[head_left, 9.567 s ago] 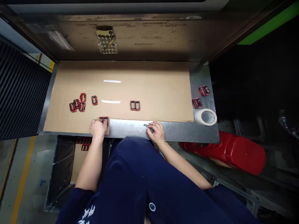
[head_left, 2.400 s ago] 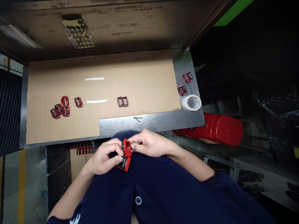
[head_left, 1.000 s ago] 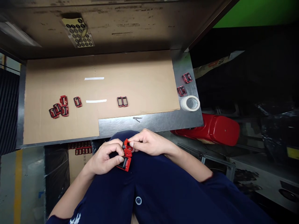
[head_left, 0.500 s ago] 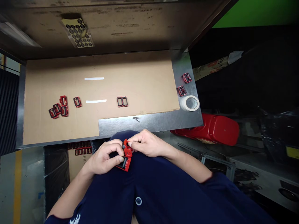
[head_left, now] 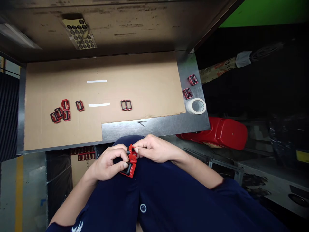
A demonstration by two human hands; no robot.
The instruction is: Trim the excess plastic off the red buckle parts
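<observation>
A red-and-black plastic frame part is held over my lap, just in front of the table's near edge. My left hand pinches its left side between thumb and fingers. On its upper right end, my right hand is closed with thumb and fingertips. The fingers cover some of the part. On the table beyond lie two similar frames side by side, a single frame to their left, and a small cluster of frames farther left.
Cardboard covers most of the metal table. Small pliers lie near its front edge. At the right are a tape roll and two more frames. A red container stands beyond the right edge; below left are rows of frames.
Both hands keep their grip on the red-and-black part. The part's upper end and my right hand have shifted very slightly; the things on the table lie as before.
</observation>
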